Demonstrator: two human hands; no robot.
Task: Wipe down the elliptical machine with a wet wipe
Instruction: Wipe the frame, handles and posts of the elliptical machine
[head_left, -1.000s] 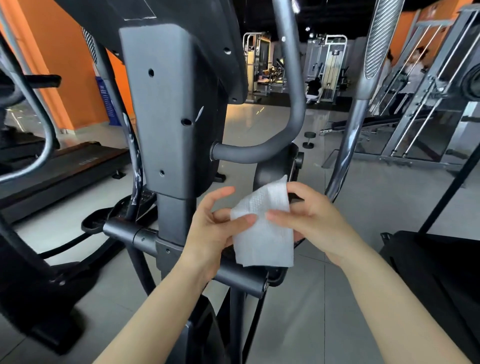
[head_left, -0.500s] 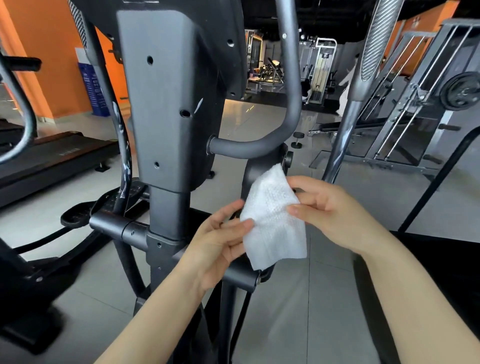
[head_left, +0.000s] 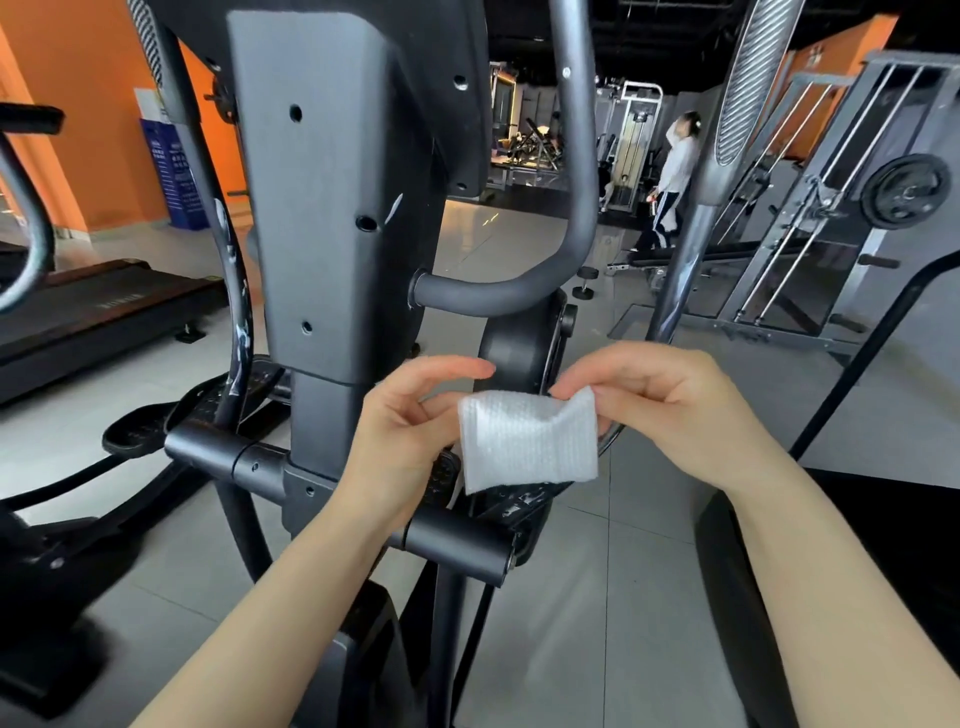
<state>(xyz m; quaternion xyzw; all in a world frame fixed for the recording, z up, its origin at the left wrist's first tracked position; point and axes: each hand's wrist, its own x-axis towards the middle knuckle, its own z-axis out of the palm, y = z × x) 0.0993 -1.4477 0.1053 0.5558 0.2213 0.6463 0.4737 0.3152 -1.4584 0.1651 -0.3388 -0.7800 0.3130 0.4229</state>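
A white textured wet wipe (head_left: 527, 441), folded into a small rectangle, hangs between my two hands in front of the elliptical machine. My left hand (head_left: 410, 431) pinches its left edge with thumb and fingers, the index finger stretched out above. My right hand (head_left: 670, 405) pinches the upper right corner. The elliptical's grey centre column (head_left: 322, 197) rises just behind and to the left, with a black crossbar (head_left: 452, 540) below my hands and a curved handlebar tube (head_left: 519, 291) above them. The wipe touches no part of the machine.
A moving arm with a ribbed grip (head_left: 737, 93) stands at the right. A treadmill (head_left: 93, 312) lies at the left, weight racks (head_left: 841, 223) at the back right. A person (head_left: 675, 171) stands far behind. Another dark machine (head_left: 857, 571) edges in at the lower right.
The wipe has been folded shorter and now hangs as a wide rectangle. My hands moved slightly apart, each holding one side. The view shifted a little to the right.
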